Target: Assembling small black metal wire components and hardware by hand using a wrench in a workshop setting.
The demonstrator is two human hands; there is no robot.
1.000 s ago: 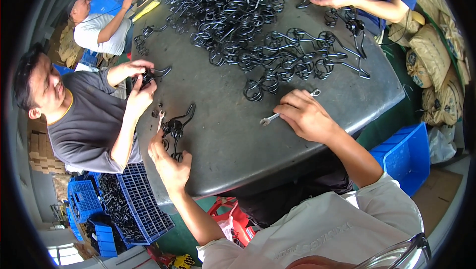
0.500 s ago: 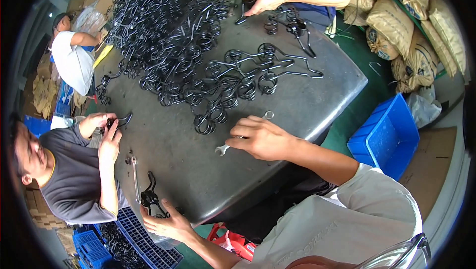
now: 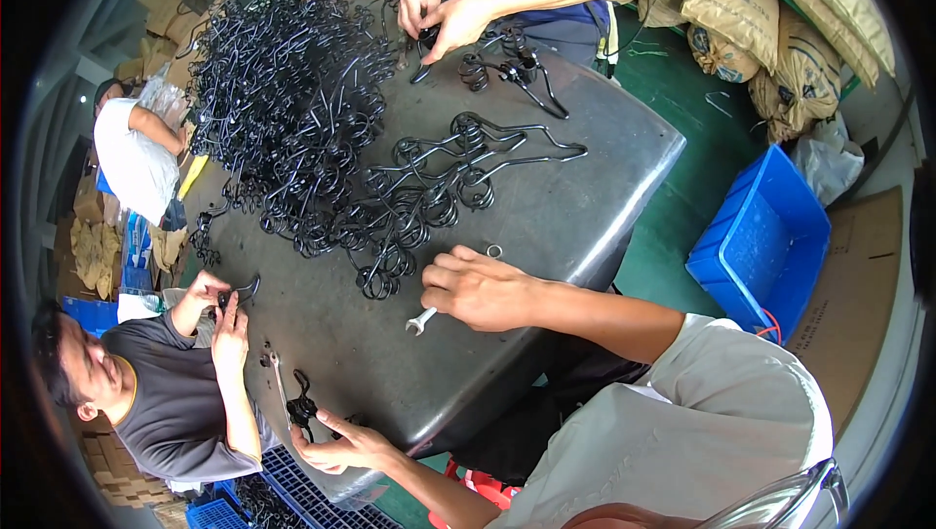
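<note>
My right hand (image 3: 478, 287) is closed around a combination wrench (image 3: 420, 321) above the near part of the table. The wrench's open jaw sticks out below my fingers, and its ring end shows on the far side of my hand; the shaft is hidden by my palm. At the table's near left edge is my left hand (image 3: 343, 443), thumb and fingers apart around the lower end of a black coiled-wire part (image 3: 302, 400). A second wrench (image 3: 281, 388) lies just left of that part. My left fingers partly hide the part's lower end.
A large heap of black coiled springs (image 3: 283, 100) covers the table's far left, with loose springs (image 3: 458, 163) towards the middle. Co-workers' hands (image 3: 444, 22) (image 3: 229, 319) handle black parts at the far and left sides. A blue bin (image 3: 760, 236) stands right of the metal table (image 3: 595, 207).
The view has shifted, so the table's contents sit further left. My left hand has drawn its fingers in closer around the black coiled-wire part. The right hand still holds the wrench.
</note>
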